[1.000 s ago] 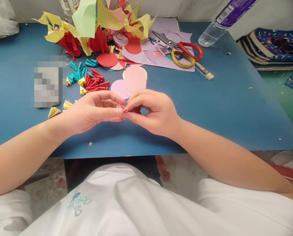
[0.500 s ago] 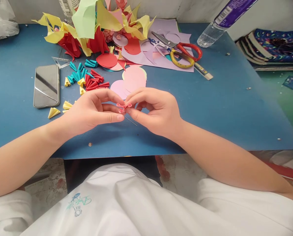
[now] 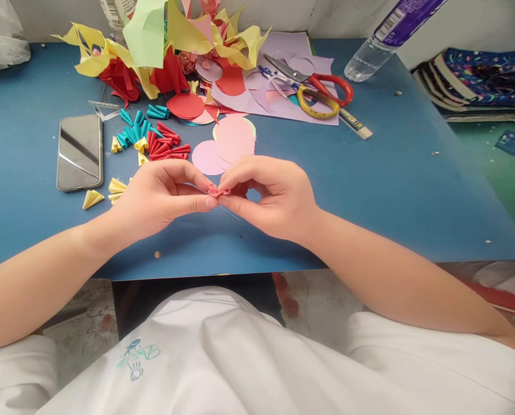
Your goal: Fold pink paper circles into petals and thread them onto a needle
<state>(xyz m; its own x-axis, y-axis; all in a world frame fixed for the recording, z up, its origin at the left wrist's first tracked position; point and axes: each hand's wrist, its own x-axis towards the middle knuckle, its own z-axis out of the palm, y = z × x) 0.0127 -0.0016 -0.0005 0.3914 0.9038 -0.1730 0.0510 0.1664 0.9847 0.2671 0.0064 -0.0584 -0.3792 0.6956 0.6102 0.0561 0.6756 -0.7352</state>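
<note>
Between my fingertips, above the front part of the table, is a small piece of curled pink paper [image 3: 219, 191]. My left hand [image 3: 165, 189] pinches its left side, and my right hand [image 3: 271, 189] pinches its right side. A thin metal needle [image 3: 230, 213] sticks out below the fingertips; which hand bears it I cannot tell. Just beyond my hands lie pink and lilac paper circles [image 3: 235, 138]. Rolled paper cones in red [image 3: 166, 144], teal [image 3: 132, 129] and yellow [image 3: 94, 199] lie beyond and beside my left hand.
A phone [image 3: 80, 153] lies at the left of the blue table [image 3: 391, 196]. At the back are crumpled paper scraps [image 3: 145, 40], scissors [image 3: 322, 95], a utility knife [image 3: 356, 124], a clear set square [image 3: 104, 109] and a water bottle [image 3: 370, 55]. Books [image 3: 477, 86] are stacked at the right.
My fingertips have closed in on the curled pink paper, which now looks flatter and more covered by them. The needle still pokes out below. Nothing on the table has been moved.
</note>
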